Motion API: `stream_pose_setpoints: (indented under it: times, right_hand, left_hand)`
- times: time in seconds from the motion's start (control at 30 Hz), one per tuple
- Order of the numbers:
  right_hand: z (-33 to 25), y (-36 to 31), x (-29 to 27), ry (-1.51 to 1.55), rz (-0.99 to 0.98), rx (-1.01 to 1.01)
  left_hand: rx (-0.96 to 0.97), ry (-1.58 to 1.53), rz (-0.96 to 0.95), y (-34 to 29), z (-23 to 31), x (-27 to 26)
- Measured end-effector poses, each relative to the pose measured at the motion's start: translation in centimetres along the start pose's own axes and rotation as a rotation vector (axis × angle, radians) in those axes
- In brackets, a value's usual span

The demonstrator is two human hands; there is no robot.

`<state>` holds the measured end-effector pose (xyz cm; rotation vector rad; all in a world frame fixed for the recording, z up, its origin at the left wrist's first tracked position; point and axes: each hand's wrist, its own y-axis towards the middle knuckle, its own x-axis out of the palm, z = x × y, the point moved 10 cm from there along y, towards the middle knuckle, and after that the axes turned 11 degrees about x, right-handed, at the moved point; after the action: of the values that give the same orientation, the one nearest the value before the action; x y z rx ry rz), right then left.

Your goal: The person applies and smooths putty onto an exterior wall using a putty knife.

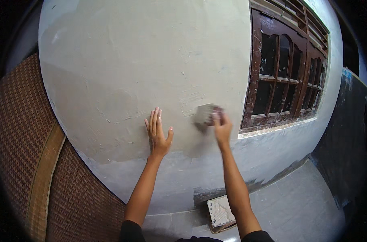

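Left hand [157, 135] was spread, empty, at the wall [151, 60]; right hand [222, 127] gripped 1 blurred flat tool [206, 114]. Even pressure seemed best.

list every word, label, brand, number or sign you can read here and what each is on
None: I can read no text on the wall, the brown window or the woven screen.
The ridges on the wall look like surface marks, not letters.
The tool in the right hand is blurred, so any marking on it would be unreadable.
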<state>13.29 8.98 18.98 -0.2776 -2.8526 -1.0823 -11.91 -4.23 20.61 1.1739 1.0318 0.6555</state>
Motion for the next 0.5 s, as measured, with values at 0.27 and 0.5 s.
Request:
stream_pose_setpoints:
  times: [0.27, 0.5]
  right_hand:
    - [-0.2, 1.3, -3.3, 0.268, 0.170, 0.137]
    - [-3.3, 0.7, 2.1, -0.129, 0.086, -0.122]
  left_hand:
    - [-0.002, 0.023, 0.005, -0.1, -0.4, -1.1]
    - [0.002, -0.049, 0.007, 0.6, 0.1, 0.0]
